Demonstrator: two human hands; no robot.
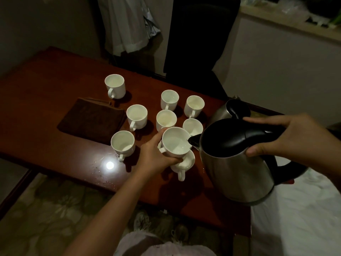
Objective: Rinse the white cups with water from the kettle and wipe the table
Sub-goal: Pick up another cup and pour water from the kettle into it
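Note:
My left hand (156, 157) grips a white cup (175, 142), lifted a little above the red-brown table (46, 85). My right hand (287, 137) holds a steel kettle (234, 172) by its black handle, tilted left, with the spout right at the held cup's rim. Just beneath the held cup another white cup (184, 163) stands on the table, partly hidden. Several more white cups (137, 116) stand upright in a loose cluster behind. A folded dark brown cloth (92, 121) lies flat to the left of the cups.
A second steel kettle (230, 109) with a black lid stands behind the tilted one at the table's right edge. A light glare and water droplets (110, 165) mark the near edge. Hanging clothes (129, 24) are beyond the table; white bedding (295, 218) lies at the right.

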